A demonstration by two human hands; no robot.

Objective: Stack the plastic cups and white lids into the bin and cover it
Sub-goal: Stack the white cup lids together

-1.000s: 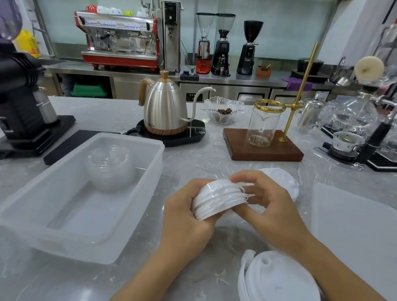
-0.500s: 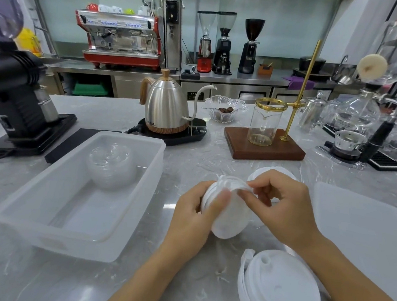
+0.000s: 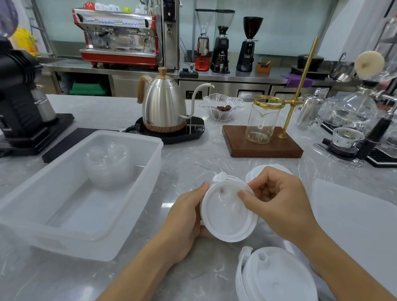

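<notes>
A translucent plastic bin (image 3: 142, 193) stands on the counter at the left, with a stack of clear plastic cups (image 3: 108, 164) lying inside at its far end. My left hand (image 3: 182, 222) grips a stack of white lids (image 3: 225, 214) from the left and beneath, its flat face turned towards me. My right hand (image 3: 276, 204) pinches the stack's upper right rim with thumb and fingers. Another stack of white lids (image 3: 277, 284) lies on the counter near the front. More white lids (image 3: 255, 172) show behind my right hand. The bin's flat cover (image 3: 362, 229) lies at the right.
A steel kettle (image 3: 163, 107) on a black base stands behind the bin. A black grinder (image 3: 11, 97) is at the far left. A wooden stand with a glass carafe (image 3: 263, 124) and glass brewers (image 3: 354, 120) fill the back right.
The lid stack in my hands has turned from edge-on to showing its flat face towards me. Both hands stayed on it and shifted slightly.
</notes>
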